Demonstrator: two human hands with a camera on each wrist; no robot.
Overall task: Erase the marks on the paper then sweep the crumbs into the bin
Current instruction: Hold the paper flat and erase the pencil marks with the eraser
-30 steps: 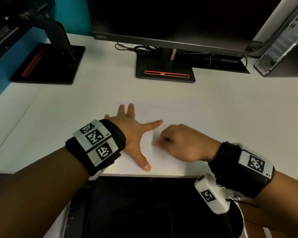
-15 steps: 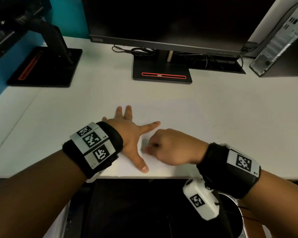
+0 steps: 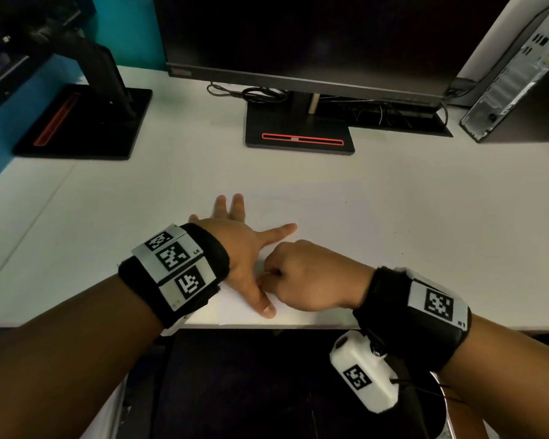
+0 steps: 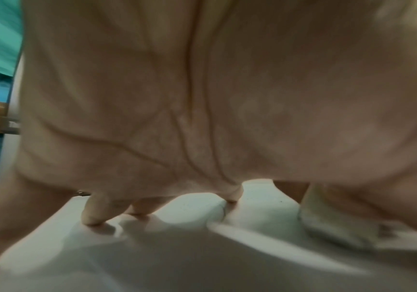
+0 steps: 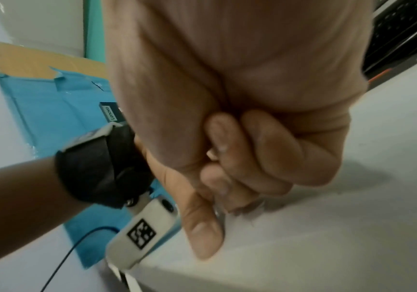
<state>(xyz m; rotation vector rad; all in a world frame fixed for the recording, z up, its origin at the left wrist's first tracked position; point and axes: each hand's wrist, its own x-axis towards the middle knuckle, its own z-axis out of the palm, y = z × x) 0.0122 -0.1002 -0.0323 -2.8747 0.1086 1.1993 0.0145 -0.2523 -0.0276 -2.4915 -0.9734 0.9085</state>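
Nearest the camera in my head view is the bin point(image 3: 438, 416), just a sliver of rim tucked under the desk edge below the right wrist, so that's where the crumbs go later. Just past the desk edge the paper point(image 3: 324, 217) lies flat on the white desk point(image 3: 425, 248), near edge about flush with the desk's. My left hand point(image 3: 241, 248) is planted on the paper's left part, fingers spread wide and flat, thumb angled back toward me, pinning the sheet. My right hand point(image 3: 305, 274) is curled into a tight fist right beside that thumb, touching or nearly so. From the left wrist cam you can see a whitish eraser point(image 4: 332, 227) in the right fingers with its end on the paper, so the grip is a pinch round that. In the head view the eraser is hidden by the knuckles. Pretty sure we're in the erasing step, not sweeping yet. I can only make out faint specks on the sheet further out, can't tell marks from crumbs. Next move, I reckon: short rubs with the left hand holding firm so the paper doesn't buckle, then drag the crumbs toward the near edge over the bin. Further back sit the monitor stand point(image 3: 298, 134) and a PC tower point(image 3: 520, 80).
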